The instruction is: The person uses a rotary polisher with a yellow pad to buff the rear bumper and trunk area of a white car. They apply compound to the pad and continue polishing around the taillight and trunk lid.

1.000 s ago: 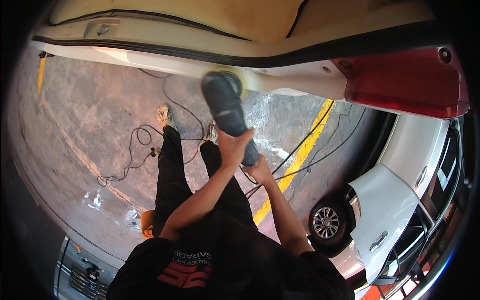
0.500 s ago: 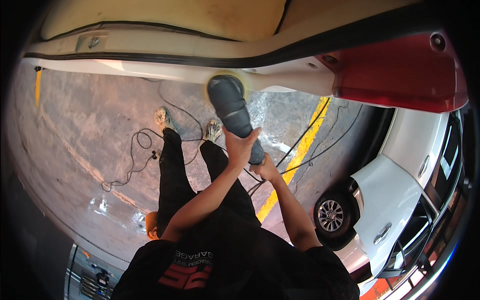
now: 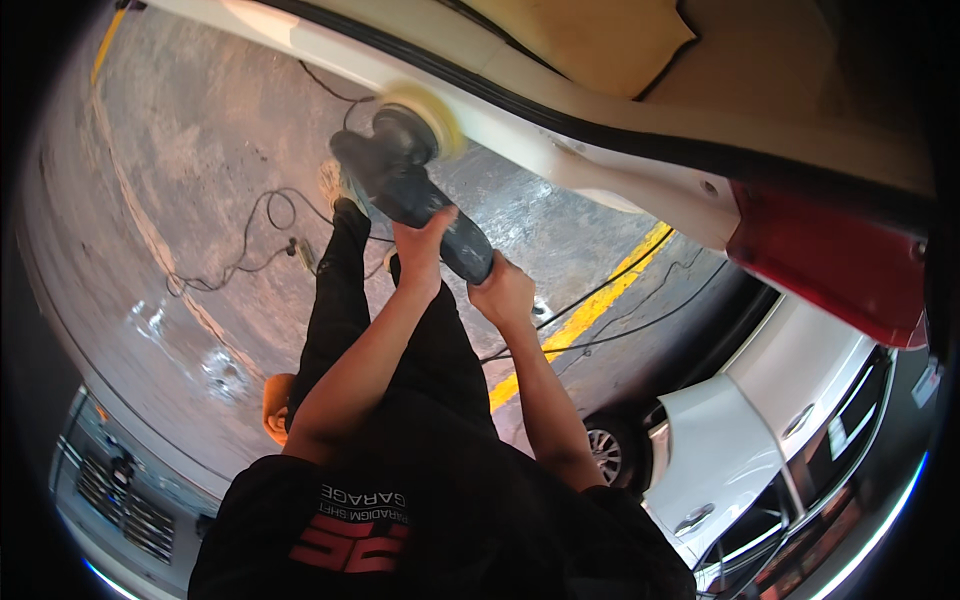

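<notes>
Both my hands grip a black electric polisher (image 3: 405,180) with a round yellow foam pad (image 3: 425,112). My left hand (image 3: 422,240) is wrapped round the middle of its body. Farther back, my right hand (image 3: 503,290) closes on the rear end of the handle. The pad, smeared by motion, stands on edge against the white lower edge of a car body panel (image 3: 490,130); whether it presses on the paint I cannot tell. A red tail light (image 3: 820,255) adjoins this panel on the right.
Black cables (image 3: 245,235) trail over the grey floor beside my feet, and others cross a yellow floor line (image 3: 600,305). A white car (image 3: 740,440) stands at the right. An orange object (image 3: 277,405) is by my left leg, and a tray of tools (image 3: 125,500) lies at lower left.
The polisher has moved left and its head has tilted, so the yellow pad now shows from the side. Both hands went left with it. The whole view has turned clockwise.
</notes>
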Demonstrator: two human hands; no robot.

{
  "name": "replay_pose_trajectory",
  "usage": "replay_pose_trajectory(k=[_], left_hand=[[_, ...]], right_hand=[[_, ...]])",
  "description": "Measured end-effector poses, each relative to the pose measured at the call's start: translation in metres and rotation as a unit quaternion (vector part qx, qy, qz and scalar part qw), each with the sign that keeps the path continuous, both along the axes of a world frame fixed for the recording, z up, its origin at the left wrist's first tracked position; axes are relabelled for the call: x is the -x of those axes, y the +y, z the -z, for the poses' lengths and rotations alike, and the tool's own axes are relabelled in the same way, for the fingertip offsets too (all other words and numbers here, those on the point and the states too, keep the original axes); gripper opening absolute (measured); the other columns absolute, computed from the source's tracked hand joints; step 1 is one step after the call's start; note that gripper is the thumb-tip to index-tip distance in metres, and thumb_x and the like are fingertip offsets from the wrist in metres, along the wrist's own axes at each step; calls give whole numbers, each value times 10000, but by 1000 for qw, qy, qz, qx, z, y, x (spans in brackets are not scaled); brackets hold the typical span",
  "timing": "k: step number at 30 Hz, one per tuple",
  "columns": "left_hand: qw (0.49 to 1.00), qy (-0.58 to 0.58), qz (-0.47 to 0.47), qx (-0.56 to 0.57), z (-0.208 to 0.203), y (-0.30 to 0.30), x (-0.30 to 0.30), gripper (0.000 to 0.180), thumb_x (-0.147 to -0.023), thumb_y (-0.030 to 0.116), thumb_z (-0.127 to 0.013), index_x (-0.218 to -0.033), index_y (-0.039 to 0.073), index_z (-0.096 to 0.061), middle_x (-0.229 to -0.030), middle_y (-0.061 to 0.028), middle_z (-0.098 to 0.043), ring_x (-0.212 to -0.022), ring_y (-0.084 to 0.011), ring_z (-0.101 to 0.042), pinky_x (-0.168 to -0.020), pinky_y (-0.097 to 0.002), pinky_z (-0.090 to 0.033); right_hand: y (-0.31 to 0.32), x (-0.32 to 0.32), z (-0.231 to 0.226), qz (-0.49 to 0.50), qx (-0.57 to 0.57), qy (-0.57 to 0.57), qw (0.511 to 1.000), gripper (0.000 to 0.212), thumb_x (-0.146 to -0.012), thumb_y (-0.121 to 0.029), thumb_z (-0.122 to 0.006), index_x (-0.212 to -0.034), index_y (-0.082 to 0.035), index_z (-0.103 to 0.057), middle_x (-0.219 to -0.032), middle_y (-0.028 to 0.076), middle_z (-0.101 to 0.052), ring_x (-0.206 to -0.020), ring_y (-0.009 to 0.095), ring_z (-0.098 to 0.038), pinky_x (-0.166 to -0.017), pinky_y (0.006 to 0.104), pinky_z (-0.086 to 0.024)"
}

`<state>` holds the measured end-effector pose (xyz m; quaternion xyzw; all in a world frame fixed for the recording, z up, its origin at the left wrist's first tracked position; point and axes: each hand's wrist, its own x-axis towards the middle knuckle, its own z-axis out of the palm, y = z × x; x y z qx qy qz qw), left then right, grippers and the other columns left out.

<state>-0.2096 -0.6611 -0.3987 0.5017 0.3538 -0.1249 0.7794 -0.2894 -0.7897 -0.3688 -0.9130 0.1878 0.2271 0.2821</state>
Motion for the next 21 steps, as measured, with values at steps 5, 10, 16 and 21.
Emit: replay_pose_trajectory(k=[5,10,16,21], left_hand=[[993,74,-68,57,33,-36,15,333,-814,148,-918,-997,84,-647,-901,-4,-672,-765,-130,-644,-704,-323,-533],[892,259,-84,361,31,-133,51,275,-871,232,-879,-1022,128,-673,-925,-13,-706,-832,-175,-719,-781,-389,-620],[820,377,-42,428,17,-164,60,354,-810,269,-919,-1039,142,-682,-959,-35,-732,-871,-209,-729,-801,-480,-601],[858,373,-5,354,17,-111,36,336,-776,234,-915,-1004,130,-690,-919,-29,-724,-820,-204,-729,-771,-455,-603]], right_hand=[[-27,-18,-12,-136,190,46,971,114,-854,-129,-640,-952,-84,-603,-877,158,-725,-736,379,-760,-667,510,-613],[-112,-11,-55,-241,346,89,902,106,-878,-156,-646,-957,-100,-604,-863,131,-721,-714,353,-757,-649,486,-613],[-120,-18,-95,-322,440,135,827,125,-891,-183,-649,-956,-90,-595,-843,120,-711,-695,334,-750,-619,466,-607],[-66,-22,-87,-312,450,129,827,310,-841,-297,-767,-970,-99,-566,-832,91,-700,-675,315,-752,-590,444,-608]])
